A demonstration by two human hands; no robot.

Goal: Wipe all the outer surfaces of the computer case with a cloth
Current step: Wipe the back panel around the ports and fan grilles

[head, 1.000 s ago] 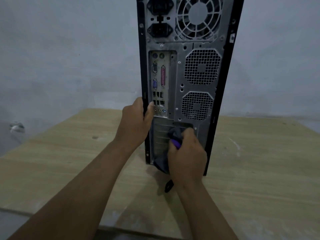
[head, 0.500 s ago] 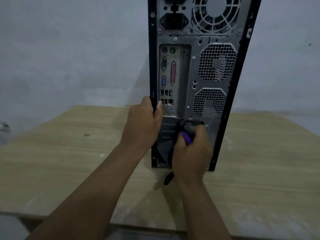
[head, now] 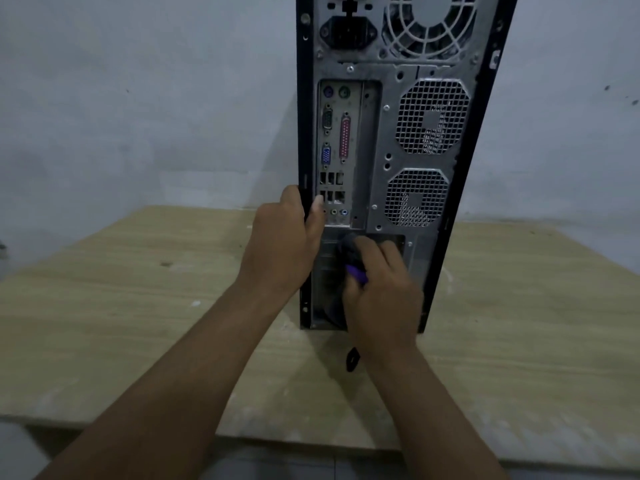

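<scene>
Your left hand (head: 284, 244) grips the computer case (head: 398, 168) edge; your right hand (head: 384, 292) presses a bunched cloth (head: 346, 251) against its lower rear panel.

silver-grey pc case (head: 398, 209) w/ black edges, dark cloth (head: 341, 271) w/ purple bit, tan wood-grain table (head: 138, 306), grey wall (head: 138, 98)

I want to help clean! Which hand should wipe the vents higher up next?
Right. The right hand holds the cloth against the computer case below the vents; the left hand grips its edge.
</scene>
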